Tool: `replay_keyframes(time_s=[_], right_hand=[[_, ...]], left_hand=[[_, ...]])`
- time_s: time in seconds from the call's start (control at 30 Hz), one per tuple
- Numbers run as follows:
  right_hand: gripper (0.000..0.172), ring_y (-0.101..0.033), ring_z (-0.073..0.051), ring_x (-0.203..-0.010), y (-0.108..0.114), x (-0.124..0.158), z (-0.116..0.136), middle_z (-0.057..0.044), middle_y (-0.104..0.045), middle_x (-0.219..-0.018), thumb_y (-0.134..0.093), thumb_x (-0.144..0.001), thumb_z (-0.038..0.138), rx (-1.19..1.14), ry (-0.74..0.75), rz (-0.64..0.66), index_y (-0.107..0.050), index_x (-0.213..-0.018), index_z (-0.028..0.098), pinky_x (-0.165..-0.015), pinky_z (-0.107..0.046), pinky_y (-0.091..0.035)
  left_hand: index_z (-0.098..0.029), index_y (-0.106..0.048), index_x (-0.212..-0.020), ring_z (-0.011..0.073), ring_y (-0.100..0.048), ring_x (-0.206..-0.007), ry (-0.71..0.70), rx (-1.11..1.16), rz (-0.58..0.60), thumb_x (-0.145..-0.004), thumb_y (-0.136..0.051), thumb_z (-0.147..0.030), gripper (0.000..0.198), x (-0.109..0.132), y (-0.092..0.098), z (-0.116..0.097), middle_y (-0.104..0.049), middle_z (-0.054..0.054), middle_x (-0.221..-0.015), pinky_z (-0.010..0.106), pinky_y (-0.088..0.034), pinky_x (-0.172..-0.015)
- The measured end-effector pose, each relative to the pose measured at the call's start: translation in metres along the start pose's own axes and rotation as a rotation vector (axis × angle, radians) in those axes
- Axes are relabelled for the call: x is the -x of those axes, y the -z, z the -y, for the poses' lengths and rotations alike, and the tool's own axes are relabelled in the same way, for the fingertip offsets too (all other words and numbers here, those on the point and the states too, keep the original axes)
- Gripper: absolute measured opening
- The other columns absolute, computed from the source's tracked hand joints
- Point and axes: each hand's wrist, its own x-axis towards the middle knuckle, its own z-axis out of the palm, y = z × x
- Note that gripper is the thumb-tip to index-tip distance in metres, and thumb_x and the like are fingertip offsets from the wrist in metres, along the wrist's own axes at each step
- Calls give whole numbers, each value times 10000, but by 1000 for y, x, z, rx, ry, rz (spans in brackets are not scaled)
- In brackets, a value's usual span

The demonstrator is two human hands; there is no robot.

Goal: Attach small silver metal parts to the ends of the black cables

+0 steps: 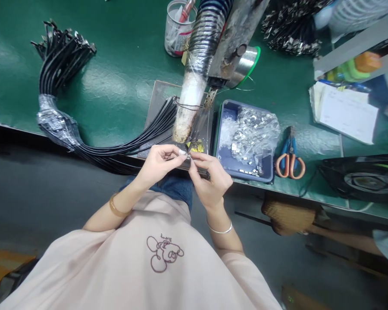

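Observation:
My left hand (160, 163) and my right hand (210, 176) meet at the bench's front edge, fingertips pinched together on a small metal connector shell (188, 157) at the end of a black cable. A bundle of black cables (123, 148) runs from the left across a dark work plate (158, 97) toward my hands. Just behind my fingers stands a soldering fixture with a white-wrapped tube (187, 107).
A blue tray (224, 161) holds a plastic bag of small metal shells to the right. Orange-handled scissors (290, 159), a solder spool (247, 64), a clear cup (176, 30), papers (345, 110) and a black fan (365, 178) sit on the green bench.

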Motion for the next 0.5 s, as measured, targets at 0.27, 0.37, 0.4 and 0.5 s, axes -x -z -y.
replay_keyframes(time_s=[0.27,0.37,0.4,0.5], right_hand=[[152,-782,-178,-854,0,-3,1,-31,-799,-941,-645,-897,95,-40,-26,5,-634,-874,244,-758,-306,-637],[153,-779,-179,-866,-1,-5,1,-27,-798,-952,-649,-892,91,-50,-32,-2,-646,-875,243,-771,-308,-632],[157,-778,-178,-870,-1,-5,1,-27,-798,-958,-652,-889,87,-54,-35,-6,-648,-876,243,-776,-309,-631],[170,-776,-176,-878,-1,-6,2,-32,-797,-961,-663,-877,72,-68,-34,-15,-644,-874,241,-788,-306,-629]], left_hand=[[-137,-680,-656,76,-512,-541,-11,-46,-62,-684,-811,-340,243,0,-4,-4,-633,-9,-593,199,-442,-535],[-137,-679,-651,71,-496,-525,-24,-56,-79,-686,-803,-339,240,-1,-4,-4,-622,-13,-578,197,-430,-520],[-137,-681,-654,70,-495,-523,-28,-59,-80,-689,-797,-334,232,-1,-4,-4,-622,-13,-578,197,-430,-521],[-135,-686,-668,71,-505,-526,-36,-56,-74,-698,-791,-321,215,-1,-5,-6,-631,-12,-584,198,-436,-529]])
